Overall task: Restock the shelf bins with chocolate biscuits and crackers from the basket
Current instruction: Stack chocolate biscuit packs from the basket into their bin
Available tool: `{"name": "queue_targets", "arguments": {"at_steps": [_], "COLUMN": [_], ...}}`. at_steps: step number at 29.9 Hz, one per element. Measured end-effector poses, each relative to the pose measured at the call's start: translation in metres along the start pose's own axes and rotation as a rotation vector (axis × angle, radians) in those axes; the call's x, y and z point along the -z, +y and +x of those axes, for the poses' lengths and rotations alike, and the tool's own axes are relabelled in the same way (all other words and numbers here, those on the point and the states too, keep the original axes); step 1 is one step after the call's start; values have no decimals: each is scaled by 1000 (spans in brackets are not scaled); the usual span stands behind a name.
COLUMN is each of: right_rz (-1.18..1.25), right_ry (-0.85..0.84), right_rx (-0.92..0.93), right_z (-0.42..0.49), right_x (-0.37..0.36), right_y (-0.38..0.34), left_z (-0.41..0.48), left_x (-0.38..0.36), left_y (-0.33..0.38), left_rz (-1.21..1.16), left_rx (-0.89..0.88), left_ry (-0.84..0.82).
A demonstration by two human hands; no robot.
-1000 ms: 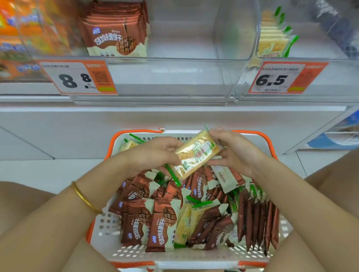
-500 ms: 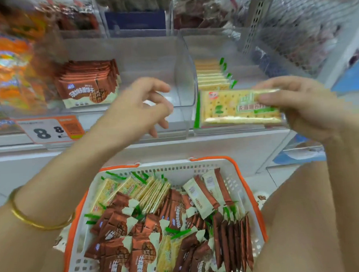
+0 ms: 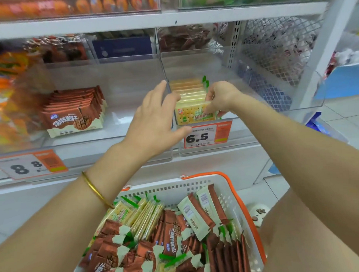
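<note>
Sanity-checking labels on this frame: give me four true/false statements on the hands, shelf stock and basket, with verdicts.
1. The right hand pinches a cracker pack just above the 6.5 tag. True.
2. The left hand grips a chocolate biscuit pack. False: its fingers are straight and it holds nothing.
3. Chocolate biscuits stand in a row behind the 8.8 tag. True.
4. The basket holds only crackers. False: brown chocolate packs lie in it too.

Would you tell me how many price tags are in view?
2: the 8.8 tag at the left, under the chocolate biscuits; the 6.5 tag under the crackers. Others may be hidden.
</note>
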State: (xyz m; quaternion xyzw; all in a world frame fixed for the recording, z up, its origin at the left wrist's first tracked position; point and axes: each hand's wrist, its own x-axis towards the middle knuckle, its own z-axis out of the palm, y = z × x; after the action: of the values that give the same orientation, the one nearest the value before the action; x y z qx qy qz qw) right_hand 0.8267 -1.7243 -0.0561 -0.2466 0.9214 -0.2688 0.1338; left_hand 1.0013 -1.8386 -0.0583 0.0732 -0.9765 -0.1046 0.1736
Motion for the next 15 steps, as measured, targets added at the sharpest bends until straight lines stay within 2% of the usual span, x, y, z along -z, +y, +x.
{"name": "queue_targets", "arguments": {"at_steps": [4,9,15], "right_rz": [-248,-422,-349], "right_ry": [24,90,79], "right_rx": [-5,-10,-64], "right_z": [9,14,12], "right_x": [-7,-14,-11], "right_y": [3,-1,-2], "left_z": [2,1,-1], "left_x": [-4,-10,-10], "left_y": [-1,-2,-1], "left_rz": [4,-7,-1], "left_rx": [-19,-28,-26], "left_ry": [20,56,56]}}
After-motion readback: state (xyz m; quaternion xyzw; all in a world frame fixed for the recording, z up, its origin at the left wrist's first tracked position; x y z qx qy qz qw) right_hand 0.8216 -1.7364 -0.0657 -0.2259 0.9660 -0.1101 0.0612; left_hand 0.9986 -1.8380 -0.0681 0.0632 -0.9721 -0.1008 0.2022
